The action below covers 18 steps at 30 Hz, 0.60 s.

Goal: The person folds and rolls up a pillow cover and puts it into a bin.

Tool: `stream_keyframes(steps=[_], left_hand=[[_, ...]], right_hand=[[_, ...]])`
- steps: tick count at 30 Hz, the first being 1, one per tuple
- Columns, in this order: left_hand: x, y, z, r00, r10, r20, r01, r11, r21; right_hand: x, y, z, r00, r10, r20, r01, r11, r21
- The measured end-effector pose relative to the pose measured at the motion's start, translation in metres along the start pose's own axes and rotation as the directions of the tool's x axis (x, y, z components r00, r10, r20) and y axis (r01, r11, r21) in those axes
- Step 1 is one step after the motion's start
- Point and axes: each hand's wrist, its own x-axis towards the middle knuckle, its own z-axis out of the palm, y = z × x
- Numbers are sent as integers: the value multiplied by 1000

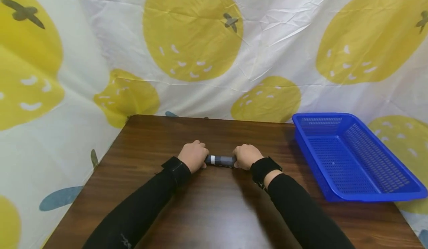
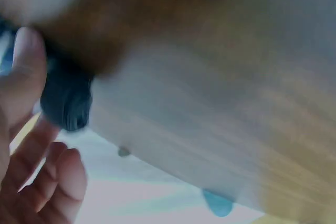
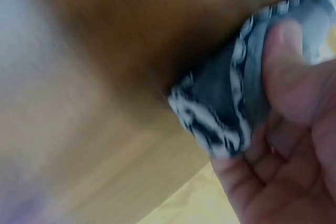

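Note:
A narrow bundle of dark grey-blue cloth (image 1: 223, 161), rolled or folded, spans the gap between the two hands above the brown table (image 1: 160, 212). A white stripe crosses it near its left end. My left hand (image 1: 194, 156) grips that left end, and in the left wrist view the thumb presses on the dark cloth end (image 2: 68, 98). At the other end my right hand (image 1: 247, 156) pinches the cloth between thumb and fingers. White stitched edges show on the cloth (image 3: 215, 98) in the right wrist view. What garment or cloth it is, I cannot tell.
A blue plastic basket (image 1: 329, 193) with perforated walls stands at the right side of the table, with nothing seen inside. Behind the table hangs a white curtain (image 1: 113, 37) printed with yellow fruit. Black bands sit around both wrists.

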Motion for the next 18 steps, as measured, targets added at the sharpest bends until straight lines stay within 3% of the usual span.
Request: stream_keyframes(steps=[4,7,9,11,14,16,18], left_hand=[[-4,14,9,985,90,-147,-70,988,138],[-3,18,14,973,121,-194,-87,981,172],[-2,19,15,973,127,-192,-95,981,167],[-1,20,15,980,111,-162,-84,983,166],[2,19,12,996,62,-65,-54,991,126],[6,15,10,999,23,22,-24,998,56],[11,9,8,994,-5,112,10,999,-45]], right_hand=[[9,8,-10,992,-26,122,22,999,32],[14,14,-13,983,-39,177,31,998,47],[16,17,-15,981,-50,187,42,998,48],[18,21,-14,982,-49,182,35,996,76],[17,27,-11,992,-55,116,39,989,141],[13,29,-7,997,-64,41,55,980,189],[9,30,-4,996,-83,-44,90,974,209]])
